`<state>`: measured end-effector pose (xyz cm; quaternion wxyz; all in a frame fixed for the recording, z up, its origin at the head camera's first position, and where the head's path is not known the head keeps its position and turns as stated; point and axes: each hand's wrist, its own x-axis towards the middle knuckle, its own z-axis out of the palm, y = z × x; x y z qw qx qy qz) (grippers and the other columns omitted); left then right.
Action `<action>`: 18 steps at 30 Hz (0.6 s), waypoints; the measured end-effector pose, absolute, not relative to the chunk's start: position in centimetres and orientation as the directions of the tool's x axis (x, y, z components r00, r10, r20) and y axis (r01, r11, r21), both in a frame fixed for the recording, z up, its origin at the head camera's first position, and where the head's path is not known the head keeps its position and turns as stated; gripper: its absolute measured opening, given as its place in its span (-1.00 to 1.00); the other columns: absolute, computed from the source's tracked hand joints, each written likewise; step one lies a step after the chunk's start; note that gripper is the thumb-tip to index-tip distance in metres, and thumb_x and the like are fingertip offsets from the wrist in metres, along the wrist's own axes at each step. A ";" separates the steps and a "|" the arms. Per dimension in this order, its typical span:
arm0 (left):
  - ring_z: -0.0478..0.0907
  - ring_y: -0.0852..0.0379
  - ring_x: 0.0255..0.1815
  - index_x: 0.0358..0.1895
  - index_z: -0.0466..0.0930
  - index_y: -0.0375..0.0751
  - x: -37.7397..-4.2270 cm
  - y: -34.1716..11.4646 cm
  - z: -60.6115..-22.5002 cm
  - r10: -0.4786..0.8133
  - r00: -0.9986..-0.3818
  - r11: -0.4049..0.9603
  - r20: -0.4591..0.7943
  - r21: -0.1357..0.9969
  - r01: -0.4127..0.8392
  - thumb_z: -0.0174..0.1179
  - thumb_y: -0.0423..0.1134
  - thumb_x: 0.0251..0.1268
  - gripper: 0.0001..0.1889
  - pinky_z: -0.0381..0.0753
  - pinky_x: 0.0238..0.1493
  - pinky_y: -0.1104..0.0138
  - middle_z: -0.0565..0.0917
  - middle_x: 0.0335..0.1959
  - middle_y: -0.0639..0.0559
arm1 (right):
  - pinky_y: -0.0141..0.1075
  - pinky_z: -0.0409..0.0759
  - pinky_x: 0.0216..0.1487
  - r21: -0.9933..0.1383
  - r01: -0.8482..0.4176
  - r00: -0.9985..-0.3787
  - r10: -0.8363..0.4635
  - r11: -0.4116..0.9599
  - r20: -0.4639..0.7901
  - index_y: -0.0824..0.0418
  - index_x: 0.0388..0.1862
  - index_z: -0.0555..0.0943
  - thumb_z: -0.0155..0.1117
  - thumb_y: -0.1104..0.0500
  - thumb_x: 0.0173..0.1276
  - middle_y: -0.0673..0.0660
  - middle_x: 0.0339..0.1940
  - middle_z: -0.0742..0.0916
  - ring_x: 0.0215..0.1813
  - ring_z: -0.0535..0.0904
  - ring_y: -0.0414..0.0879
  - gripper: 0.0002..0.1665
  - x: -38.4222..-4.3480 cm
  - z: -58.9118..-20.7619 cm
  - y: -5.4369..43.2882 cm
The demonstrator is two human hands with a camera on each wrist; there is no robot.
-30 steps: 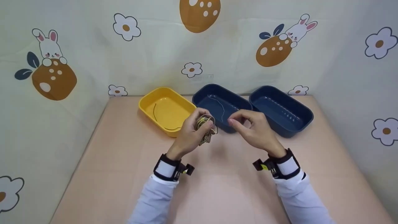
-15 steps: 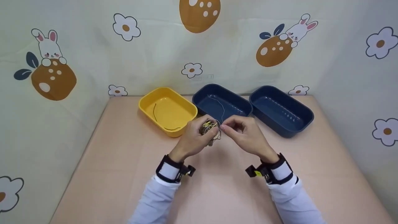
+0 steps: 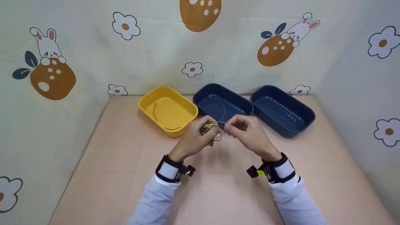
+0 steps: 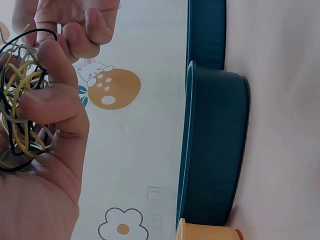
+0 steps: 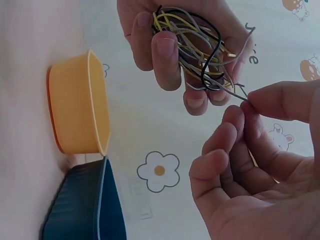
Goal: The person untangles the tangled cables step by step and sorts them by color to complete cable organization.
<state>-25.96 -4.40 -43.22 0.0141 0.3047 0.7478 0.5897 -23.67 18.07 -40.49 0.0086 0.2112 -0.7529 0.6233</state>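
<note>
A tangled bundle of thin wires, yellow, black and grey, is gripped in my left hand, its thumb laid over the strands. Close by on the right, my right hand pinches the end of one grey wire between thumb and forefinger; that wire still runs into the bundle. In the left wrist view the bundle is partly cut off by the frame edge. Both hands are held above the table, in front of the containers.
A yellow container at the back left holds dark wires. The middle blue container has a pale wire in it. Another blue container stands to its right. A patterned cloth wall rises behind the table.
My right hand has come left to the bundle and now pinches a grey wire there. My left hand, with the bundle, has shifted slightly right.
</note>
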 end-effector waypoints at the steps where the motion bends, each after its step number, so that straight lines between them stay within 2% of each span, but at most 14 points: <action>1: 0.67 0.08 -0.54 -0.05 0.63 -0.23 -26.0 -4.5 -43.2 0.470 -0.818 0.112 0.333 0.896 0.429 0.21 -0.23 0.58 -0.87 0.74 -0.47 0.27 0.73 -0.34 -0.21 | -0.38 0.60 -0.28 -0.943 -0.317 -0.909 -0.316 0.097 0.273 0.30 -0.22 0.73 0.39 0.22 0.52 0.13 -0.30 0.78 -0.33 0.64 -0.08 -0.86 -23.7 -40.5 18.2; 5: 0.66 0.04 -0.56 -0.03 0.64 -0.21 -26.0 -4.8 -43.1 0.468 -0.821 0.086 0.325 0.909 0.409 0.19 -0.23 0.59 -0.87 0.71 -0.50 0.28 0.75 -0.34 -0.17 | -0.33 0.65 -0.25 -0.968 -0.250 -0.902 -0.355 -0.033 0.245 0.41 -0.16 0.69 0.37 0.17 0.56 0.30 -0.24 0.80 -0.33 0.65 -0.01 -0.74 -23.9 -40.7 18.4; 8: 0.65 -0.04 -0.57 -0.03 0.64 -0.21 -26.0 -5.0 -42.9 0.471 -0.821 0.072 0.324 0.913 0.401 0.18 -0.23 0.60 -0.87 0.66 -0.53 0.31 0.74 -0.37 -0.08 | -0.35 0.64 -0.25 -0.974 -0.213 -0.905 -0.362 -0.072 0.225 0.43 -0.15 0.64 0.36 0.14 0.57 0.31 -0.27 0.76 -0.33 0.63 -0.02 -0.69 -24.0 -40.7 18.5; 11: 0.65 -0.08 -0.58 -0.03 0.64 -0.25 -26.1 -5.1 -42.9 0.479 -0.819 0.062 0.317 0.918 0.392 0.18 -0.23 0.61 -0.85 0.62 -0.55 0.35 0.73 -0.39 -0.15 | -0.32 0.68 -0.15 -0.976 -0.199 -0.910 -0.353 -0.086 0.217 0.41 -0.13 0.60 0.35 0.13 0.58 0.23 -0.30 0.72 -0.28 0.63 -0.04 -0.69 -24.0 -40.8 18.5; 15: 0.66 0.00 -0.59 -0.05 0.64 -0.28 -26.2 -5.3 -42.9 0.496 -0.811 0.057 0.309 0.921 0.386 0.19 -0.24 0.60 -0.84 0.62 -0.55 0.36 0.72 -0.38 -0.30 | -0.22 0.76 0.07 -0.973 -0.171 -0.906 -0.362 -0.157 0.218 0.41 -0.09 0.57 0.30 0.16 0.61 0.18 -0.26 0.73 -0.14 0.71 -0.02 -0.73 -24.0 -40.8 18.5; 18: 0.67 0.04 -0.60 -0.07 0.64 -0.24 -26.3 -5.4 -42.9 0.510 -0.803 0.061 0.310 0.918 0.393 0.20 -0.26 0.60 -0.88 0.63 -0.55 0.37 0.73 -0.37 -0.32 | -0.17 0.78 0.08 -0.962 -0.166 -0.900 -0.365 -0.218 0.238 0.41 -0.06 0.55 0.25 0.22 0.63 0.19 -0.28 0.74 -0.16 0.74 0.01 -0.78 -24.0 -40.7 18.7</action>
